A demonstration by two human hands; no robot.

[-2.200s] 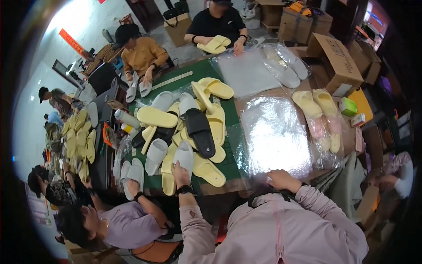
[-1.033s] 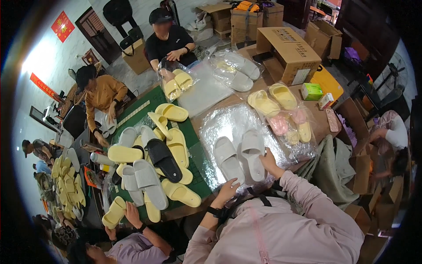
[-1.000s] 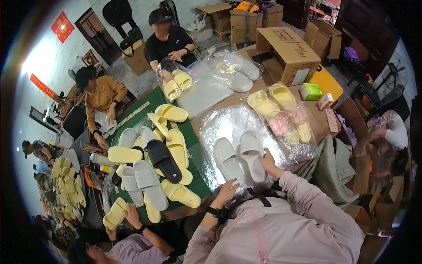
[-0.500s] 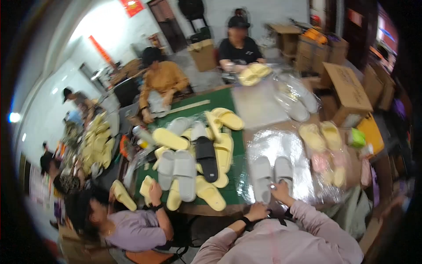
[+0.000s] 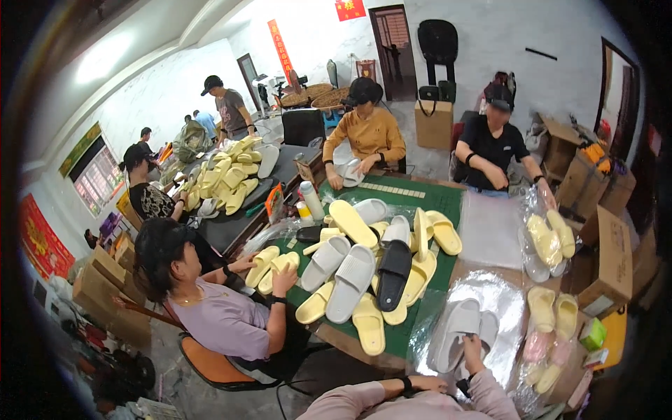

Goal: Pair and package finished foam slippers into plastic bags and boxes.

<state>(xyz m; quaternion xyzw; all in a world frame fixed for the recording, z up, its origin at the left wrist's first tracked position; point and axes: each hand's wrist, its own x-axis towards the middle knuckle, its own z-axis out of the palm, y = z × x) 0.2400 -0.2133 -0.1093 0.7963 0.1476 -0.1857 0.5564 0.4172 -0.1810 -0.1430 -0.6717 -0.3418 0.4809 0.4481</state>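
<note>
A pair of grey slide slippers (image 5: 456, 323) lies on a shiny clear plastic sheet (image 5: 505, 297) in front of me, the left slipper partly covering the right one. My right hand (image 5: 474, 352) is closed on the slippers, its thumb and fingers bent at the inner edge of the left one. Close to the table's near edge, just left of the right hand, is my left hand (image 5: 428, 383). Its fingers are hard to make out, and I cannot see anything held in it.
A mixed pile of yellow, grey and black slippers (image 5: 364, 262) covers the green mat (image 5: 444, 203) at left. Bagged yellow and pink slippers (image 5: 549, 329) lie at right, near an open cardboard box (image 5: 605, 259). At left, a seated co-worker (image 5: 224, 301) handles yellow slippers.
My view has turned left. The grey slippers, side by side before, now overlap. The far co-worker's yellow slippers now lie at the right on bagged grey ones. The left co-worker's slippers are together.
</note>
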